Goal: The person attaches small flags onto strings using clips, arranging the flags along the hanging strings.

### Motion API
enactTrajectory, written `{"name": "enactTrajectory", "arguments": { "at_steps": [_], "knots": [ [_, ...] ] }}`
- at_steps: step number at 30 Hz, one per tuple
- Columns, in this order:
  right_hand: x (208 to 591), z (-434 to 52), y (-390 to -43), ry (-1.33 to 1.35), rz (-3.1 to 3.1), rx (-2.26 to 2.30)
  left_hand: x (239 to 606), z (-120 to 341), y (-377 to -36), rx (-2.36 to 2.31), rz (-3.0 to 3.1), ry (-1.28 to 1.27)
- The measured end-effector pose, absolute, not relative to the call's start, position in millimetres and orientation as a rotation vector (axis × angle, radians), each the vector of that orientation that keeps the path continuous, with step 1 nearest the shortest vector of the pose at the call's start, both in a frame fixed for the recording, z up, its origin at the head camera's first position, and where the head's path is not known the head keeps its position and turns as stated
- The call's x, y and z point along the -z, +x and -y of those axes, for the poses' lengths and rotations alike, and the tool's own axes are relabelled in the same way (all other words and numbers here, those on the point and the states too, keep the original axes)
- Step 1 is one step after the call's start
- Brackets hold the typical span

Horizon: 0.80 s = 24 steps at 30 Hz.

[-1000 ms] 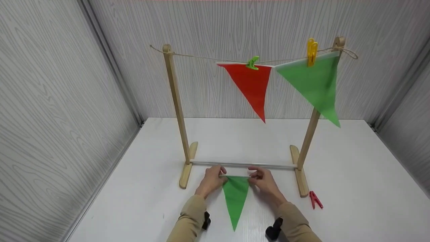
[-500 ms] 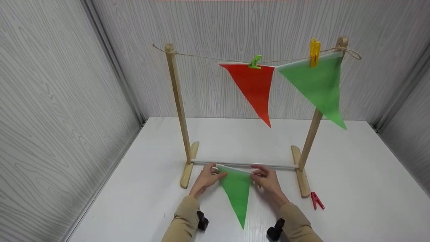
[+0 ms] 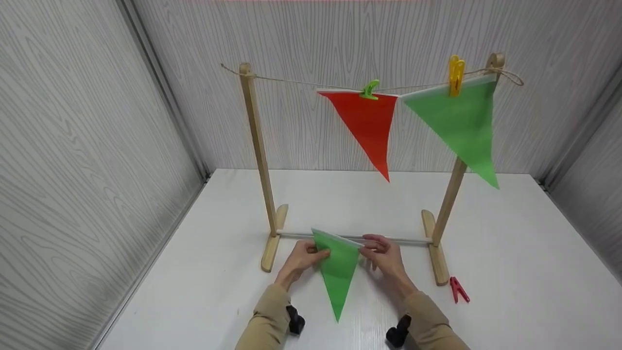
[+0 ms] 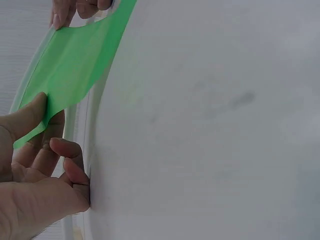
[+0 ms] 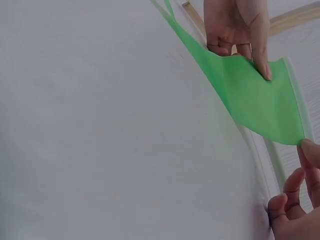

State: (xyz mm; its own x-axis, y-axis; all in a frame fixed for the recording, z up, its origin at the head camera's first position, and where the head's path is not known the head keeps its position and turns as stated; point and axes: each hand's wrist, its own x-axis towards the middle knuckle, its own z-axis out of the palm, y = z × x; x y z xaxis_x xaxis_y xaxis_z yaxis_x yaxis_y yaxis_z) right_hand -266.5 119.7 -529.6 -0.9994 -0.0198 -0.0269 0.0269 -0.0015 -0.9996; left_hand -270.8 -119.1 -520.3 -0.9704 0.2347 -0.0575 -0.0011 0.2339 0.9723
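A small green pennant flag (image 3: 338, 272) with a white top band is held between both hands, its tip pointing toward the person. My left hand (image 3: 300, 257) pinches its left side below the band, thumb in front and fingers behind, as the left wrist view shows. The top left corner sticks up free above that thumb. At the top right corner my right hand (image 3: 386, 257) pinches the flag between thumb and finger; in the right wrist view its other fingers curl loosely below the green cloth (image 5: 260, 100).
Beyond the hands stands a wooden frame with a left post (image 3: 256, 150), right post (image 3: 449, 199) and low white rod (image 3: 408, 240). From its string hang a red flag (image 3: 369, 121) under a green clip (image 3: 370, 90) and a green flag (image 3: 457, 116) under a yellow clothespin (image 3: 456, 75). A red clothespin (image 3: 458, 290) lies right.
The left hand moved left, then took a new pinch lower on the flag's side. The flag's top left corner has risen and its band now slants down to the right.
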Motion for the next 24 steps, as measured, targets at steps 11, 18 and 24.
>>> {"name": "enactTrajectory", "arguments": {
  "at_steps": [11,18,24],
  "knots": [
    [522,-142,-256,0.034,-2.221,2.156,521,118,-267,-1.868,-2.303,0.164],
    [518,-162,-248,0.052,-2.286,2.153,523,119,-266,-1.857,-2.320,0.150],
    [511,-186,-238,0.051,-2.342,2.082,524,119,-267,-1.881,-2.308,0.155]
  ]
}}
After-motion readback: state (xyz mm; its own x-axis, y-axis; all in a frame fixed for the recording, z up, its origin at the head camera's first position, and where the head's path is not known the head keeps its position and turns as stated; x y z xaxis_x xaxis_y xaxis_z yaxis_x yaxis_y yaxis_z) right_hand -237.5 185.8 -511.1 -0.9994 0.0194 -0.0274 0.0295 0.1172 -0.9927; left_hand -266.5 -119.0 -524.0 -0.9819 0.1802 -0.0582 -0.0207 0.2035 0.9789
